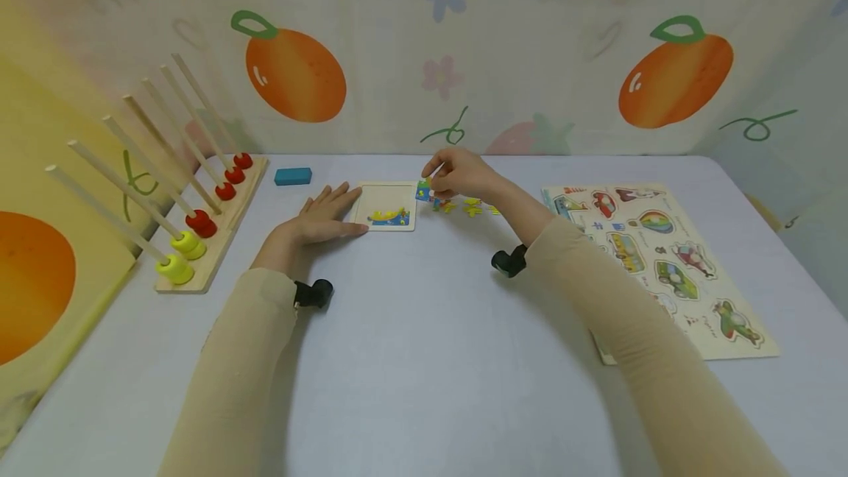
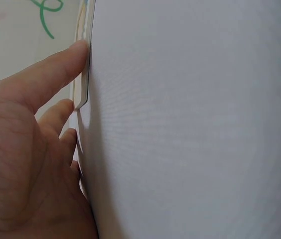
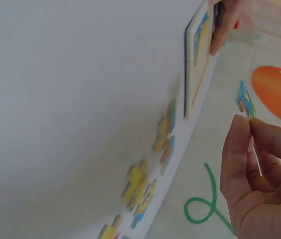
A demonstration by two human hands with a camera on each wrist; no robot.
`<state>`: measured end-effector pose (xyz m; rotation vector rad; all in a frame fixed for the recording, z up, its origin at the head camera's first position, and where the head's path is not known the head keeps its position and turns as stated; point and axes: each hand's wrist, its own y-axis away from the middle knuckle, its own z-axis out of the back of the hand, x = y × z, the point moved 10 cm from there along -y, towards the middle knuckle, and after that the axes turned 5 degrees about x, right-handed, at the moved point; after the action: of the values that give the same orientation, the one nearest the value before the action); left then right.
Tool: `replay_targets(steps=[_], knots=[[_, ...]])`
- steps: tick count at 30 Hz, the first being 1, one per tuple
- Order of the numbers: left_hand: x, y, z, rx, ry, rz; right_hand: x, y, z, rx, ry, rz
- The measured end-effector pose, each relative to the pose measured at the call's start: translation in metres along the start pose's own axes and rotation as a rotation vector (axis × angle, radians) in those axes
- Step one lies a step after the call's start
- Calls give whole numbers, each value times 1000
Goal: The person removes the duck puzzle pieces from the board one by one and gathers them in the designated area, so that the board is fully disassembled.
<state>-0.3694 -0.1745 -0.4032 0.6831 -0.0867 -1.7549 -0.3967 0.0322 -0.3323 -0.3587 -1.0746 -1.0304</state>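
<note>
My left hand (image 1: 321, 221) lies flat on the table with fingers spread, its thumb resting on the edge of a small wooden puzzle tray (image 1: 391, 197). Several joined pieces, blue and yellow, fill the tray's lower right part. Held up just right of the tray, a small jigsaw piece (image 3: 245, 98) with blue and orange colouring is pinched between the thumb and finger of my right hand (image 1: 464, 174). Loose jigsaw pieces (image 3: 136, 184), mostly yellow and blue, lie on the table below that hand; the right forearm overlaps some of them in the head view.
A wooden abacus stand (image 1: 225, 241) with tall pegs and red and yellow beads stands on the left. Near the back lies a blue block (image 1: 293, 177). On the right, a picture puzzle board (image 1: 742, 348) sits partly under the right sleeve. A patterned curtain (image 1: 530, 57) hangs behind the table.
</note>
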Motion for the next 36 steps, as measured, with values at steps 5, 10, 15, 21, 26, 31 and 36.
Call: replay_targets(steps=[5, 10, 15, 21, 26, 31, 36], knots=[[-1, 2, 0, 1, 4, -1, -14, 7, 0, 80, -5, -14], [-1, 1, 0, 4, 4, -4, -25, 13, -5, 170, 5, -41], [0, 1, 0, 1, 11, -2, -31, 14, -12, 208, 15, -72], [0, 1, 0, 1, 13, 4, -37, 13, -19, 243, 64, -104], [0, 2, 0, 2, 12, 12, -42, 10, -21, 225, 147, -118], [0, 1, 0, 0, 15, 20, -43, 8, -21, 204, 186, -114], [1, 1, 0, -1, 20, 24, -41, 7, -22, 198, 206, -102]])
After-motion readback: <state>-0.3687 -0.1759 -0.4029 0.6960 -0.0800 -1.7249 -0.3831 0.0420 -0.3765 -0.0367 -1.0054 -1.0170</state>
